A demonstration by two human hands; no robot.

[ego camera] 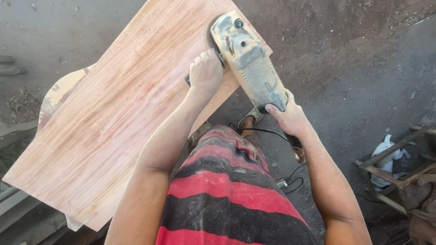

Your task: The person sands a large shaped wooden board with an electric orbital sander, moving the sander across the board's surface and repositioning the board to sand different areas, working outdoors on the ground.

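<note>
My left hand (205, 70) clenches the side handle, my right hand (288, 118) grips the grinder (250, 59) body, its disc on the board (118, 113)

No packages, signs or screens, apparently.

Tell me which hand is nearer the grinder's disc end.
Left. The left hand grips the side handle right beside the disc end of the dusty angle grinder on the wooden board. The right hand holds the rear body, farther back.
</note>
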